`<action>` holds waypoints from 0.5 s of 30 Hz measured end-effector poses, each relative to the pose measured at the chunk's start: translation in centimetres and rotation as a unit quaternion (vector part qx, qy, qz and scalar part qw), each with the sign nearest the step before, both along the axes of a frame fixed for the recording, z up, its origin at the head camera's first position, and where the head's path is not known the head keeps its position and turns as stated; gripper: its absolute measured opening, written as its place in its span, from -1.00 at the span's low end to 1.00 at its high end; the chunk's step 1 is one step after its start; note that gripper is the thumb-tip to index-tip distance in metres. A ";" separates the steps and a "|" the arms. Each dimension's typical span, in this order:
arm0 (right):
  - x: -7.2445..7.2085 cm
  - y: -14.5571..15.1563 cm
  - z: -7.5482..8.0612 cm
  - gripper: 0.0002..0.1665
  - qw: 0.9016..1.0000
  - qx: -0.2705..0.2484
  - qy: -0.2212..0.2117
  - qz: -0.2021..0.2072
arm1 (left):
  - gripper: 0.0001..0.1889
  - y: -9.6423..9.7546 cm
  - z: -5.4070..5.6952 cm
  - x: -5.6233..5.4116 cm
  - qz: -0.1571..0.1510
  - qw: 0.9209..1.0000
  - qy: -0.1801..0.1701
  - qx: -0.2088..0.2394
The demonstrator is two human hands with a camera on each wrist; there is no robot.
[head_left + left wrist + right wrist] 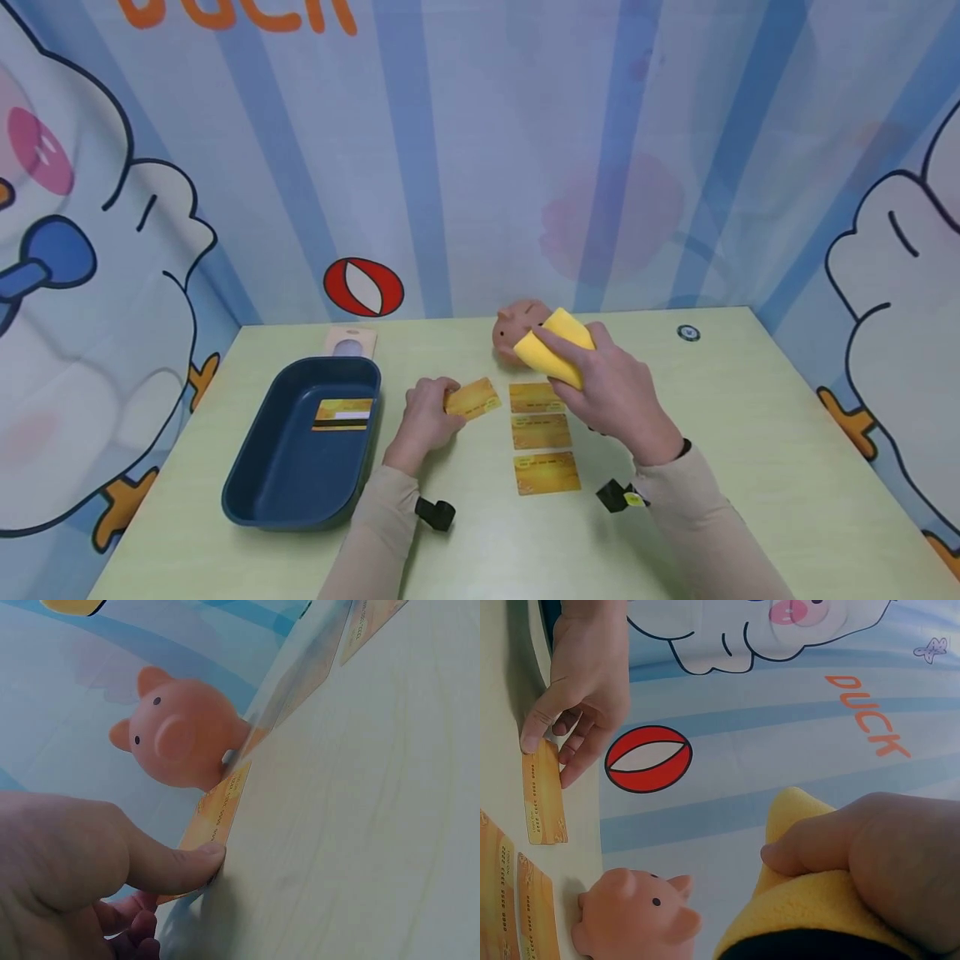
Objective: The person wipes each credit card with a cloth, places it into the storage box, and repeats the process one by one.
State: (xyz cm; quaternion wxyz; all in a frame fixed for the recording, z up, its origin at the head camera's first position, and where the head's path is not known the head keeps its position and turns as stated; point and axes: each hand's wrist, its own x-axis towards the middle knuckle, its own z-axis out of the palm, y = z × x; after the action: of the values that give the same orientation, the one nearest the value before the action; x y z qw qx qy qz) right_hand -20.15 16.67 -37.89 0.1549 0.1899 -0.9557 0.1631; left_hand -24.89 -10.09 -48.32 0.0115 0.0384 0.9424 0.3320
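- Pinched in left hand (426, 414) by one short end, thumb on top: gold card (472, 400), in from the far edge of the bench (510, 542), left of three matching cards (542, 432).
- Probably light, thin, springy-stiff and a little slippery; best taken by opposite edges.
- Gripped in right hand (618, 390), raised over the bench: yellow cloth (546, 361), apparently soft and light, safe to squeeze.
- By the far edge: pink piggy bank (510, 332), perhaps breakable; best held round the body.
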 end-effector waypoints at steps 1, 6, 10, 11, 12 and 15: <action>0.0 0.0 0.0 -0.23 1.000 -0.001 0.000 0.000 | -0.45 0.0 0.1 0.0 0.001 1.000 0.000 0.001; 0.0 0.1 0.1 -0.23 1.000 -0.002 -0.001 0.000 | -0.45 0.0 0.3 0.1 0.005 1.000 -0.005 -0.001; 0.0 0.1 0.0 -0.23 1.000 -0.004 -0.003 0.001 | -0.45 -0.2 0.4 0.2 0.004 1.000 0.000 -0.004; 0.0 0.1 0.0 -0.23 1.000 -0.004 -0.003 0.001 | -0.45 -0.3 0.4 0.2 0.002 1.000 0.004 -0.005; 0.0 0.1 0.0 -0.23 1.000 -0.004 -0.004 0.001 | -0.45 -0.4 0.5 0.2 -0.002 1.000 0.007 -0.005; 0.0 0.1 0.0 -0.23 1.000 -0.003 -0.002 0.002 | -0.45 -0.7 0.5 0.2 -0.008 1.000 0.007 0.011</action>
State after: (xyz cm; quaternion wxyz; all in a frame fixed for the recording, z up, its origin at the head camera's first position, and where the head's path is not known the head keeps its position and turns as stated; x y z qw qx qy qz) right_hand -20.17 16.80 -37.91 0.1533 0.1906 -0.9552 0.1665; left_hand -24.70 -10.76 -47.77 0.0073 0.0481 0.9386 0.3416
